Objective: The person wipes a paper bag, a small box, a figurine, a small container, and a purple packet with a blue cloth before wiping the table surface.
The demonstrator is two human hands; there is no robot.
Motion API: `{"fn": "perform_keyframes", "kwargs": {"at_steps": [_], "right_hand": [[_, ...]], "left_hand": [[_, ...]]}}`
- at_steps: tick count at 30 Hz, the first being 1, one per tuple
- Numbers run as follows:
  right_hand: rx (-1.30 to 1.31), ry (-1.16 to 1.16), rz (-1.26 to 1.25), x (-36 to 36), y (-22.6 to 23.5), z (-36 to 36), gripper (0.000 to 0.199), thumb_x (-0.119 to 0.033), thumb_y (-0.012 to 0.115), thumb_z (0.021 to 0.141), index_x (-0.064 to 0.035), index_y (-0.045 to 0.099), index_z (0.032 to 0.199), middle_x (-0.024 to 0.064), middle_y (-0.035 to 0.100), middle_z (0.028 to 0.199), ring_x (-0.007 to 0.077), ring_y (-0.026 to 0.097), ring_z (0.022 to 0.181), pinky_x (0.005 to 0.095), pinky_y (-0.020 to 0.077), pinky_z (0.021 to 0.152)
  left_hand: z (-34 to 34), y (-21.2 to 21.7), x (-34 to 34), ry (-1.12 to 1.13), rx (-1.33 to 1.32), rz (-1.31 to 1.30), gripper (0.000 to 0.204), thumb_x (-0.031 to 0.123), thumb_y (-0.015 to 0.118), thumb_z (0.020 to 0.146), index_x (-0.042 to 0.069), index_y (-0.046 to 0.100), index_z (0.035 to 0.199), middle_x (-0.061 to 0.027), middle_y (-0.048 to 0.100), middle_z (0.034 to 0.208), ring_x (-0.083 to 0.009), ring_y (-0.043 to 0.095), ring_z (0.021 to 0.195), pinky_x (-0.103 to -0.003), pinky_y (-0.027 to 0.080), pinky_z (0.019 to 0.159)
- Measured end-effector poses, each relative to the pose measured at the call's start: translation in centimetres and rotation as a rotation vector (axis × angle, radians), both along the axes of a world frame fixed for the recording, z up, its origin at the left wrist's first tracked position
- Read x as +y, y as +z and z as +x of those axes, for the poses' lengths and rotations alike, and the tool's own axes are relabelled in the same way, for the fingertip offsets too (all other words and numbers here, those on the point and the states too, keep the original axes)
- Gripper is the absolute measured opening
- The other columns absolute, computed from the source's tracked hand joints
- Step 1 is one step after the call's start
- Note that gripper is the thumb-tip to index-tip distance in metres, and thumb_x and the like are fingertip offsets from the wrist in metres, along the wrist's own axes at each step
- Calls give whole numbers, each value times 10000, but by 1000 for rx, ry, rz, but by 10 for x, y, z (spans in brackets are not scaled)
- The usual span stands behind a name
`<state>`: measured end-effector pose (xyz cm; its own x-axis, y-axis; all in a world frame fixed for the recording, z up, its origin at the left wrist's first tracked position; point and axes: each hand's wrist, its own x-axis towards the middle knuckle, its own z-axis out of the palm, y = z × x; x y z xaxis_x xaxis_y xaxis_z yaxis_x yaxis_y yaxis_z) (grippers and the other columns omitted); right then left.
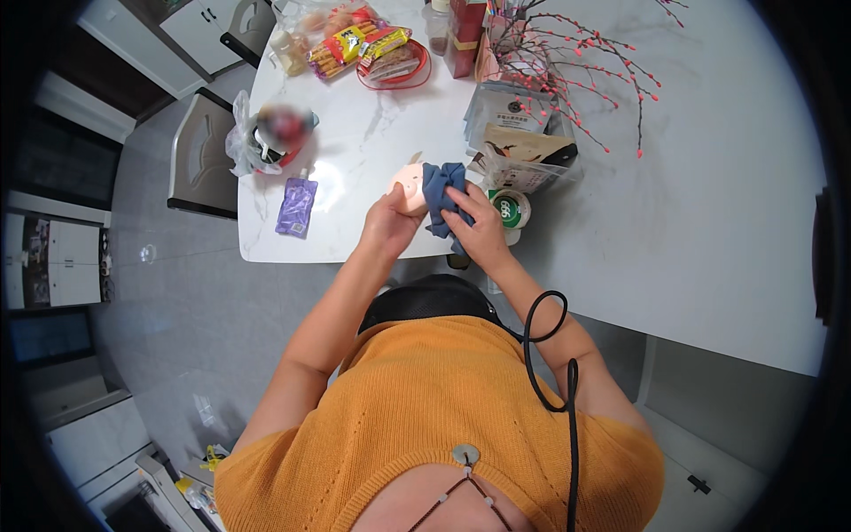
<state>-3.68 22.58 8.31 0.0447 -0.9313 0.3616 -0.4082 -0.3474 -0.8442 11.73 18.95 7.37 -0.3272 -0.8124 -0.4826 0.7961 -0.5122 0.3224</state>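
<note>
My left hand (389, 229) is closed on a small pale pink object (409, 183) with an animal face on it. Its exact kind is hard to make out. In my right hand (482, 227) is a bunched dark blue cloth (439, 189), pressed against the pink object's right side. Both are held up over the near edge of the white marbled table (355, 235). The cloth hides part of the pink object. A purple spouted pouch (297, 207) lies to the left of my hands.
Close by on the right stand a round green-and-white container (509, 209) and a clear bin (529, 174) of packets. Red-berried branches (585, 80) reach over them. A plastic bag (242, 133) sits at the left edge, snack packs (346, 49) farther back. A black cable (573, 443) hangs by my right arm.
</note>
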Motion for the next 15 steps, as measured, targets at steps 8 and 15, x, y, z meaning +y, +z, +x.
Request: {"fn": "perform_keyframes", "kwargs": {"at_steps": [8,15], "right_hand": [[-113,-53,238,-6,-16,-19,376,-204,573,792,47,523,1068,148,574,979,228,554,909,283,416,798],[-414,-64,366,-7,-36,-14,386,-242,539,833,42,499,1092,108,593,938,137,540,846,264,421,769]], "left_hand": [[8,-3,-4,10,-72,72,365,204,465,873,-1,383,1163,-127,476,1119,-236,489,1017,-344,406,890],[-5,-12,19,-93,-176,-64,371,128,600,795,7,424,1099,-92,546,986,-180,540,922,-302,426,861]]}}
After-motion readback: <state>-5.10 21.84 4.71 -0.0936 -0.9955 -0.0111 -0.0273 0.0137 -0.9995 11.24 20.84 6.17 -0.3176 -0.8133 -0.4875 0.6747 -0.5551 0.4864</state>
